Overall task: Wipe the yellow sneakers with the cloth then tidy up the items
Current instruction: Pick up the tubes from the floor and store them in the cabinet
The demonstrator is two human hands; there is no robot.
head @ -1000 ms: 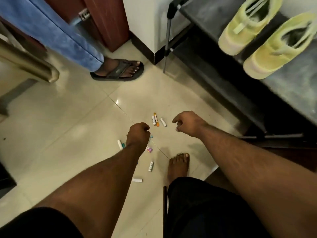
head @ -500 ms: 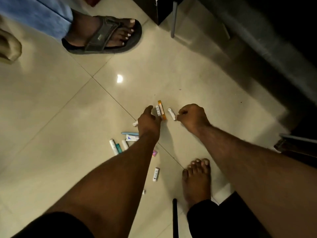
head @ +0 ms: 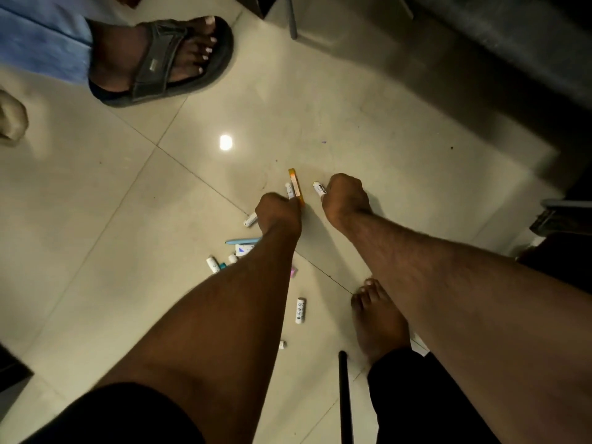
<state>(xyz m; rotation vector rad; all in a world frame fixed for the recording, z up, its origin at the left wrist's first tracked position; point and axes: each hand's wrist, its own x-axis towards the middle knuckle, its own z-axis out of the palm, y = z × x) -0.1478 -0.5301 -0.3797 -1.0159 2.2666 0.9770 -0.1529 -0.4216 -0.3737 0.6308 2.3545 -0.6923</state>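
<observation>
Tidy-up barely begun: left hand (head: 278,210) pinches orange tube (head: 295,186), right hand (head: 344,198) grips white tube (head: 319,189), approx. ten others scattered on floor (head: 128,193); sneakers, cloth out of view.

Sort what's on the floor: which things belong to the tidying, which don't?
Job:
small white tube, gripped by right hand
orange tube and white tube at left hand
scattered white tube

Not job:
dark sandal
bare foot
</observation>
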